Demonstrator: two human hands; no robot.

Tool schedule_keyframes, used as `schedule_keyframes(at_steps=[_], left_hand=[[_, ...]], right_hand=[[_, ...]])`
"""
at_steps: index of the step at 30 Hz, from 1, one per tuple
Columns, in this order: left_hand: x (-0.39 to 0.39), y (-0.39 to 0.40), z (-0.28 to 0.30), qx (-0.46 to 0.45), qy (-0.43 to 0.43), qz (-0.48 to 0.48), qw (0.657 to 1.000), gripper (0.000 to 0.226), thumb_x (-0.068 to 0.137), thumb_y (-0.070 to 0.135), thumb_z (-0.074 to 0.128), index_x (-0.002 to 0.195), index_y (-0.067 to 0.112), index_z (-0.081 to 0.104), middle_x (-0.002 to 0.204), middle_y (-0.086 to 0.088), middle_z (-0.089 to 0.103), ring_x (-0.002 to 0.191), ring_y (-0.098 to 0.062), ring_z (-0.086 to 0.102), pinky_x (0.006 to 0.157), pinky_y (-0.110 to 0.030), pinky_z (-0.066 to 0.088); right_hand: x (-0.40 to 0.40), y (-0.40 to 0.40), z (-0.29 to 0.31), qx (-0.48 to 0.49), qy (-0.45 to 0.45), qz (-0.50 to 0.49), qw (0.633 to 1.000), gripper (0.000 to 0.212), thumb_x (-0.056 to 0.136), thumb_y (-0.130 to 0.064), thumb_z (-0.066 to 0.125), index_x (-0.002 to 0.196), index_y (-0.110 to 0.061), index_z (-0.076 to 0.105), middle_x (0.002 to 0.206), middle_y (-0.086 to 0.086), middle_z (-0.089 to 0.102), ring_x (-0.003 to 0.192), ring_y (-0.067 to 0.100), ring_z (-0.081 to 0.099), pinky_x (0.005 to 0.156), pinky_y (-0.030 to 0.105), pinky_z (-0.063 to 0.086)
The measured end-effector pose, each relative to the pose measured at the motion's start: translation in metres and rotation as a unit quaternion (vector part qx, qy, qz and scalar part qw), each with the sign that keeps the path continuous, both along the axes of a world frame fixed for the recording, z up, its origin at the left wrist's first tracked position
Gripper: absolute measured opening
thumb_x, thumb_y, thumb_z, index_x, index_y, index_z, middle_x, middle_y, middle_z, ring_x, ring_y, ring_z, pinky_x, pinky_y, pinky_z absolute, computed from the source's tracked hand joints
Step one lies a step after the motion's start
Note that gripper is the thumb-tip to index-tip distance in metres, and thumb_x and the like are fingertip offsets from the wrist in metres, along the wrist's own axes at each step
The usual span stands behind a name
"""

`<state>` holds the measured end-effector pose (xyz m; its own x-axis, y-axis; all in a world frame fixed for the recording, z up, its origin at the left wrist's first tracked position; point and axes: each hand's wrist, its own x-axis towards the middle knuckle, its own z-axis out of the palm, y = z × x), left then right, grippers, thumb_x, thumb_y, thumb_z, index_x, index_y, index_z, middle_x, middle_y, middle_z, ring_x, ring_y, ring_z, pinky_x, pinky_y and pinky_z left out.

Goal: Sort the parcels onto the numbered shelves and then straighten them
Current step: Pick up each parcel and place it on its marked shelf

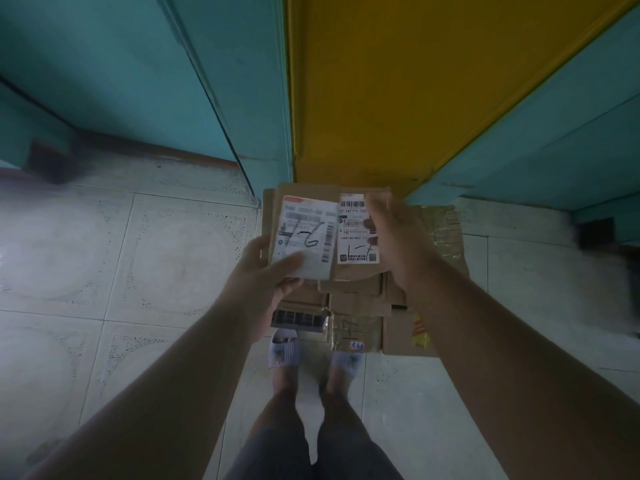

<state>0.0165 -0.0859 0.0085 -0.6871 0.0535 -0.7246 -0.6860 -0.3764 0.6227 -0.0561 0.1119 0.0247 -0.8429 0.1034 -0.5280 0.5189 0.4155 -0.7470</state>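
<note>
Nearest are the person's feet in pale slippers [284, 351] on the tiled floor [104, 271], toes almost against a low pile of cardboard boxes [360, 306] lying on that floor. The pile sits there, I would judge, as the stock still waiting to be sorted.

Above the pile, both hands hold small parcels up flat, labels facing the person, probably so the handwritten numbers can be read. The left hand [266, 271] grips the left parcel [304, 233] at its near left corner, thumb lying over the white label with its large pen marks. The right hand [391, 237] curls its fingers over the right parcel [356, 230], thumb on the barcode label; a brown backing shows behind both.

Beyond, teal panels [173, 81] and a yellow panel [381, 81] rise from the floor. No shelf numbers show here.
</note>
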Motion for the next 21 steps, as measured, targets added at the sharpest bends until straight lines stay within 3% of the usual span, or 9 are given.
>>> schedule_keyframes(at_steps=[2,5,8,11,12,14,16,19,21], left_hand=[[0.0,0.002,-0.006,-0.025,-0.011,0.037,0.999,0.074,0.071,0.014,0.079,0.137,0.02,0.045,0.11,-0.006,0.075,0.105,-0.024,0.072,0.098,-0.041,0.054],[-0.004,0.005,-0.017,-0.067,-0.03,0.052,0.996,0.084,0.068,0.011,0.082,0.142,0.021,0.042,0.113,-0.009,0.073,0.102,-0.025,0.072,0.102,-0.045,0.052],[-0.006,0.007,-0.029,-0.102,-0.049,0.042,0.993,0.084,0.066,0.016,0.082,0.141,0.02,0.043,0.114,-0.01,0.071,0.102,-0.026,0.071,0.101,-0.045,0.053],[-0.006,0.009,-0.038,-0.133,-0.049,0.002,0.99,0.057,0.081,0.014,0.078,0.128,0.024,0.048,0.113,-0.008,0.071,0.102,-0.025,0.071,0.096,-0.043,0.055],[-0.006,0.011,-0.04,-0.139,-0.044,-0.011,0.989,0.048,0.083,0.013,0.076,0.122,0.025,0.05,0.112,-0.007,0.072,0.102,-0.025,0.07,0.094,-0.042,0.055],[-0.006,0.014,-0.042,-0.147,-0.028,-0.028,0.988,0.03,0.088,0.012,0.071,0.105,0.029,0.055,0.107,-0.002,0.072,0.103,-0.025,0.069,0.093,-0.043,0.054],[-0.006,0.013,-0.046,-0.14,-0.026,-0.023,0.99,0.028,0.089,0.011,0.07,0.099,0.033,0.056,0.106,-0.001,0.072,0.104,-0.026,0.068,0.094,-0.044,0.053],[-0.005,0.005,-0.053,-0.109,-0.049,0.0,0.993,0.039,0.082,0.014,0.076,0.112,0.027,0.056,0.112,-0.007,0.072,0.106,-0.029,0.068,0.098,-0.045,0.053],[-0.005,0.0,-0.055,-0.09,-0.055,0.013,0.994,0.051,0.073,0.015,0.079,0.117,0.022,0.055,0.112,-0.01,0.072,0.105,-0.03,0.069,0.097,-0.044,0.054]], right_hand=[[0.001,0.007,-0.012,0.083,0.015,0.019,0.996,0.054,0.088,-0.067,0.047,0.123,-0.027,0.059,0.116,-0.002,0.066,0.1,0.016,0.066,0.085,0.047,0.058],[0.006,0.009,-0.038,0.252,0.046,0.161,0.953,0.066,0.088,-0.056,0.063,0.139,-0.017,0.047,0.132,0.004,0.05,0.12,0.023,0.051,0.098,0.042,0.048],[0.007,0.002,-0.063,0.333,0.015,0.162,0.929,0.102,0.084,-0.056,0.069,0.155,-0.006,0.017,0.155,0.015,0.029,0.144,0.034,0.028,0.117,0.044,0.029],[0.003,0.001,-0.08,0.253,-0.088,0.06,0.962,0.125,0.078,-0.056,0.076,0.156,-0.006,-0.008,0.159,0.016,0.027,0.145,0.036,0.031,0.116,0.05,0.032],[0.003,0.001,-0.083,0.22,-0.106,0.027,0.969,0.127,0.076,-0.056,0.078,0.157,-0.008,-0.007,0.157,0.015,0.033,0.141,0.036,0.037,0.111,0.052,0.038],[0.003,0.002,-0.089,0.199,-0.112,-0.001,0.974,0.119,0.069,-0.058,0.082,0.156,-0.011,0.016,0.147,0.014,0.042,0.132,0.036,0.046,0.104,0.052,0.046],[0.004,0.004,-0.091,0.203,-0.076,-0.016,0.976,0.1,0.058,-0.065,0.082,0.137,-0.018,0.042,0.13,0.009,0.052,0.118,0.032,0.056,0.095,0.051,0.052],[0.004,0.011,-0.093,0.137,-0.038,-0.053,0.988,0.086,0.05,-0.068,0.078,0.119,-0.033,0.041,0.117,0.0,0.06,0.101,0.025,0.065,0.08,0.047,0.059],[0.003,0.015,-0.088,0.054,-0.039,-0.069,0.995,0.071,0.064,-0.048,0.084,0.116,-0.029,0.039,0.113,-0.001,0.063,0.094,0.019,0.068,0.076,0.042,0.061]])
